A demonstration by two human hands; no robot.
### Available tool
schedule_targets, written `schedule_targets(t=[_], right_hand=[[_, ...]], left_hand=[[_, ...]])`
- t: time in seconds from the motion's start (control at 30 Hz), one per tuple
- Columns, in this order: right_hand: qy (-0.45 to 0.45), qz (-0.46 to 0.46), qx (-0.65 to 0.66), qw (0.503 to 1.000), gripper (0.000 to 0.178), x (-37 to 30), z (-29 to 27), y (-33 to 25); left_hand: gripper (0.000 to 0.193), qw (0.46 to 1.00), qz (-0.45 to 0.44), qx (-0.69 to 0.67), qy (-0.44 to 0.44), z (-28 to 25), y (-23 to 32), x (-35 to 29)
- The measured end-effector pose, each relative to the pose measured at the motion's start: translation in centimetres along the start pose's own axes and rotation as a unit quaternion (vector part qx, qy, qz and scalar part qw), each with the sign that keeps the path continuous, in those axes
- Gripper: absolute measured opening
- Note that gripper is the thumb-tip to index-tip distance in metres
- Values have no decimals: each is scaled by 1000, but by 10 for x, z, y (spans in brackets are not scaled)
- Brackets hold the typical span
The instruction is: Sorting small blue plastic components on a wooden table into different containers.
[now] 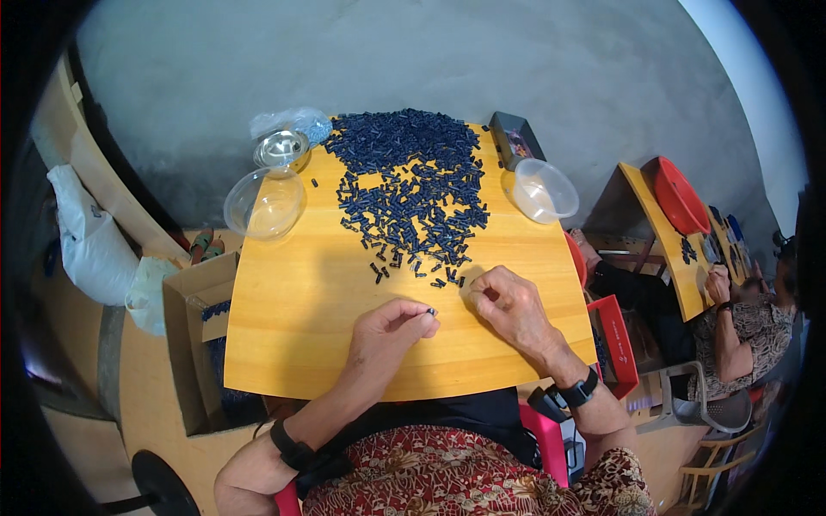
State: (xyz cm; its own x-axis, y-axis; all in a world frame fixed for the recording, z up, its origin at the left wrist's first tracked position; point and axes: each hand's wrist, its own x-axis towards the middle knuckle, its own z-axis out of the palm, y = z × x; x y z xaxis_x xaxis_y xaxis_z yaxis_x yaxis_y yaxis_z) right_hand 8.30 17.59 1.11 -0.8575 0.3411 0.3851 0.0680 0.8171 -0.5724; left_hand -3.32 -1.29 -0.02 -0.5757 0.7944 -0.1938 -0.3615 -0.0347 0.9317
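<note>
A: How far along is the work?

B: I judge the bulk remains. The surface [301, 344] carries a dense heap of small dark pieces [404, 142], thinning toward the person. An open carton [181, 344] on the floor at left holds similar pieces; whether those are finished, I cannot say.

A: Counts?

B: One surface, one carton, one heap; its pieces overlap too much to number. Three bowls: a large see-through bowl [237, 211] at left, a whitish bowl [568, 206] at right, a small shiny bowl [282, 148] behind the first. One dark tray [527, 129], back right.

A: And each grip?

B: The left grip [385, 331] is closed, thumb and finger pinching one dark piece [432, 312] over the near part. The right grip [514, 310] has curled fingers near the loose pieces; its fingertips show poorly, so closure and contents cannot be told.
</note>
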Motion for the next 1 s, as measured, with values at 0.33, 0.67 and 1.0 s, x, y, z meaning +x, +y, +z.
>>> schedule_targets(t=[0.33, 0.67, 1.0], right_hand=[[-31, -71, 58, 995, 27, -10, 1, -56], [-1, -122, 48, 991, 34, -8, 6, -60], [9, 94, 261, 961, 12, -24, 13, -43]], left_hand=[[15, 998, 54, -23, 4, 10, -12, 2], [12, 996, 72, -40, 29, 9, -11, -1], [13, 994, 75, -68, 33, 13, -6, -6]])
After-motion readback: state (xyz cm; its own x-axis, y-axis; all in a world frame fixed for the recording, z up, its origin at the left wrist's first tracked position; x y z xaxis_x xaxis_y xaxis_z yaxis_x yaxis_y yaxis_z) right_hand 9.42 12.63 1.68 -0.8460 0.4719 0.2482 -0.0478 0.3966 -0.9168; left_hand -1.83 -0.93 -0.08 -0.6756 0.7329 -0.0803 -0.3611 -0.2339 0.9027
